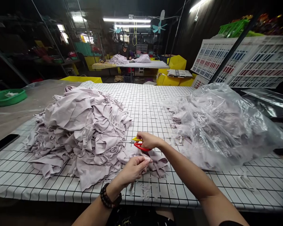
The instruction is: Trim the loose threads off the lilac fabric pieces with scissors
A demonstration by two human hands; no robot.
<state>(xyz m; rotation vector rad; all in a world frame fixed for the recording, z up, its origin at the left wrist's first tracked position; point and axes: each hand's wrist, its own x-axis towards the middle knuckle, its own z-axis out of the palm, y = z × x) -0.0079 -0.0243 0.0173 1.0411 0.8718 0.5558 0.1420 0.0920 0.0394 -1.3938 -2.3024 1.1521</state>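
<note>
Near the front middle of the table, my left hand (135,169) pinches the edge of a pale mauve garment piece (159,164), part of which lies flat on the cloth. Just above it, my right hand (148,140) is closed around small scissors (142,147) with one red and one yellow handle. The blades point left, toward a big heap of the same mauve fabric (84,116). Small pale scraps (146,190) are scattered below my left hand. My fingers partly cover the scissor handles and the pinched edge.
A clear plastic bag (226,125) full of similar fabric bulges on the right. The table wears a white grid-patterned cloth (143,103). A black phone (3,144) and a green basin (8,97) are at left. Another person (124,51) works at a far table.
</note>
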